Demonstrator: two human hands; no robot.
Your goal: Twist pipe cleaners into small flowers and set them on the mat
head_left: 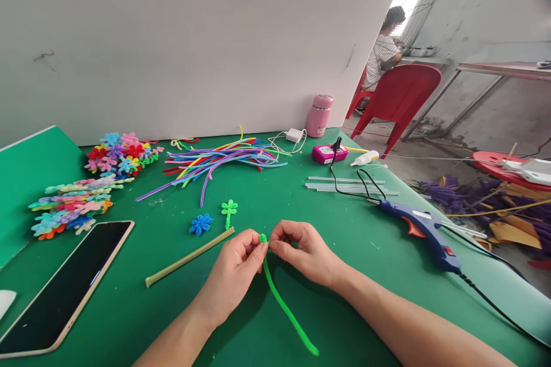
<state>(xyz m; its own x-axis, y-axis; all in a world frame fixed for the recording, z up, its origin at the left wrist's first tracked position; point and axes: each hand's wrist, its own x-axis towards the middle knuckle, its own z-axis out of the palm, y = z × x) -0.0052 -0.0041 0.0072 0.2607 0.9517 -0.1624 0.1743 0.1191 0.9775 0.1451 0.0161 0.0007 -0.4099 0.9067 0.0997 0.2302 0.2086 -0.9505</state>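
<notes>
A bright green pipe cleaner [286,307] hangs from my fingers, its long tail slanting down to the right. My left hand [236,269] pinches it near its upper end, where a small bent tip pokes up. My right hand [303,249] also has thumb and forefinger closed on that upper part. Just beyond my left hand lie a blue pipe-cleaner flower [201,223] and a green leafy piece on a stem [229,212]. A thin tan stick [189,258] rests left of my left hand.
Loose coloured pipe cleaners [224,160] lie at the back, finished flowers [123,155] at the left, near a phone [69,287]. On the right are a blue glue gun [424,229], glue sticks [348,186] and a pink bottle [319,116]. A person [383,51] sits beyond the white board.
</notes>
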